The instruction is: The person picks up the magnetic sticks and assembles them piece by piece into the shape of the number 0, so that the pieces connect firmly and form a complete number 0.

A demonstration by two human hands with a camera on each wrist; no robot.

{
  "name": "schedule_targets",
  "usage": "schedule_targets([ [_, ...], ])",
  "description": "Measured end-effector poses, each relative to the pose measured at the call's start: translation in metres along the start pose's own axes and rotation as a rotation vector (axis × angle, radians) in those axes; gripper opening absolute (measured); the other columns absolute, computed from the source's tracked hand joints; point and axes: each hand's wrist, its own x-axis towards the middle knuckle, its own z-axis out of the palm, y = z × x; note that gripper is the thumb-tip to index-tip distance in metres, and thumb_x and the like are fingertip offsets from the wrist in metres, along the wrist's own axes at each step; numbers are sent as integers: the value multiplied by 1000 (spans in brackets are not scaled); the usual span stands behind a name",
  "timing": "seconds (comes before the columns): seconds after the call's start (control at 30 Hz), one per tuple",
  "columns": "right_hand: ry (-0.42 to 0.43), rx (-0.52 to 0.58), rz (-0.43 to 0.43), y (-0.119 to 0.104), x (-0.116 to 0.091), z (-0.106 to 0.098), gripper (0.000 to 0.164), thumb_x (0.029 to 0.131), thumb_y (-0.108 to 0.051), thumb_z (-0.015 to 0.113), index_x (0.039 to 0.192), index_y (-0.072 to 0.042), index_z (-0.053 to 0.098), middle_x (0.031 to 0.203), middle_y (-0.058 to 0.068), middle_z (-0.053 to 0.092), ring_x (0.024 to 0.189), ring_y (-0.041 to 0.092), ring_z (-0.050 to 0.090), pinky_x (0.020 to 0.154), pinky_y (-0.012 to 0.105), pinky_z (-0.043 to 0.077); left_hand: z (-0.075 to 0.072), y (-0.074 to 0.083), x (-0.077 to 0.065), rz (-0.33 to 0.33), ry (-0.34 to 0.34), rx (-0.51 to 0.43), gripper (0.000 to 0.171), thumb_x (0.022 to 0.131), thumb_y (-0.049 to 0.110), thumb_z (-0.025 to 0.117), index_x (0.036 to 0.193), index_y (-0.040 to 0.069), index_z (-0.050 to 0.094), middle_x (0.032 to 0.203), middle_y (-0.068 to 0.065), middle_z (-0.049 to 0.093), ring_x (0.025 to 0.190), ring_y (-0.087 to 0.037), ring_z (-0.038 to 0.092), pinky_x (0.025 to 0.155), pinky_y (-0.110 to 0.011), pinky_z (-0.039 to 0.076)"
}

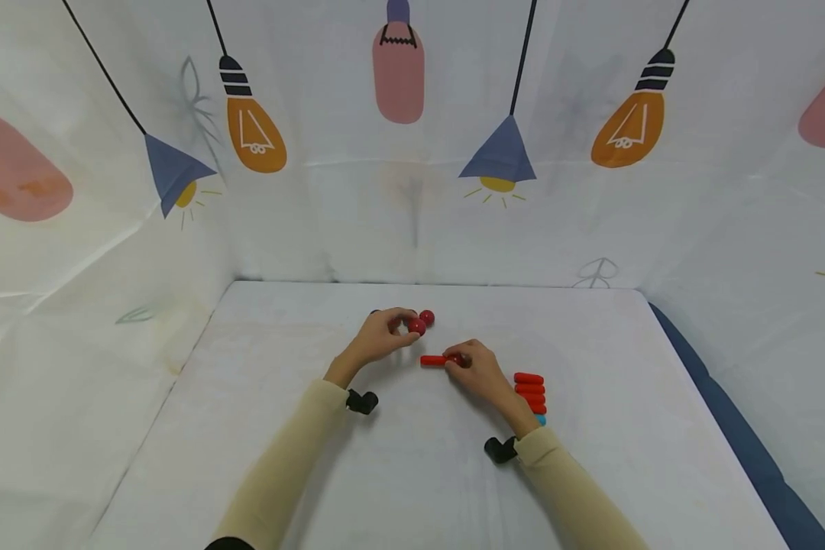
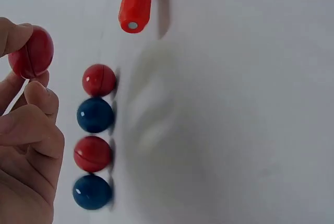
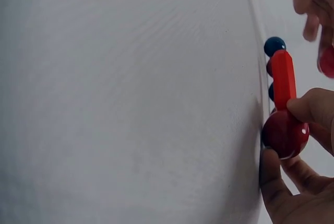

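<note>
My left hand (image 1: pixel 383 334) pinches a glossy red ball (image 2: pixel 32 51) between thumb and fingers, raised off the table. Below it, in the left wrist view, a row of balls lies on the white surface: a red ball (image 2: pixel 99 80), a blue ball (image 2: pixel 95 115), then another red (image 2: pixel 93 154) and blue (image 2: pixel 93 192). With thumb and fingers, my right hand (image 1: pixel 481 374) grips a red ball (image 3: pixel 285 134) joined to, or touching, the end of a red rod (image 3: pixel 284 75). The rod's free end shows a silvery dot and points left in the head view.
Beside my right wrist lie several red rods (image 1: pixel 529 389) side by side, with a light blue rod (image 1: pixel 540 419) partly hidden by the arm. The white table (image 1: pixel 247 458) meets a printed cloth wall (image 1: pixel 357 221) behind. Each wrist wears a black camera mount.
</note>
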Motion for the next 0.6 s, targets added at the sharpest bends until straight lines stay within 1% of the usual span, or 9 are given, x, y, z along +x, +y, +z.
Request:
schedule_targets([
  [0.07,0,5,13,-1,0,1,19,94,-14,73,113,-12,77,112,11,66,99,24,59,88,40,56,1,-6,-11,-56,27,-46,34,91,31,79,122,18,72,114,-4,71,82,-18,59,67,-27,48],
  [0.17,5,5,24,-1,0,1,18,94,-14,73,112,-13,77,111,10,66,98,23,58,86,38,55,3,-13,-25,-144,50,-115,35,89,32,80,121,19,73,119,-4,72,77,-18,60,64,-29,49],
  [0.23,8,10,31,-2,0,1,18,95,-15,73,112,-13,77,111,10,66,98,23,58,86,38,55,6,-18,-32,-182,54,-131,36,88,33,80,120,19,73,118,-4,73,72,-19,59,61,-30,48],
  [0.3,9,13,37,-3,0,1,18,95,-16,72,112,-13,77,110,10,66,98,23,57,86,38,54,10,-23,-37,-197,51,-125,36,88,34,80,120,17,73,117,-4,74,74,-17,58,64,-29,49],
  [0.43,9,17,53,-5,0,1,19,95,-16,73,113,-14,77,112,10,66,99,23,58,87,39,56,19,-31,-42,-179,39,-85,33,88,31,80,116,14,75,113,-3,75,77,-14,57,69,-27,47],
  [0.6,3,14,59,-5,0,3,19,95,-16,73,113,-14,77,113,10,66,100,23,58,89,40,56,25,-35,-45,-188,59,-71,31,87,27,81,115,14,76,108,-2,74,71,-13,55,65,-27,45],
])
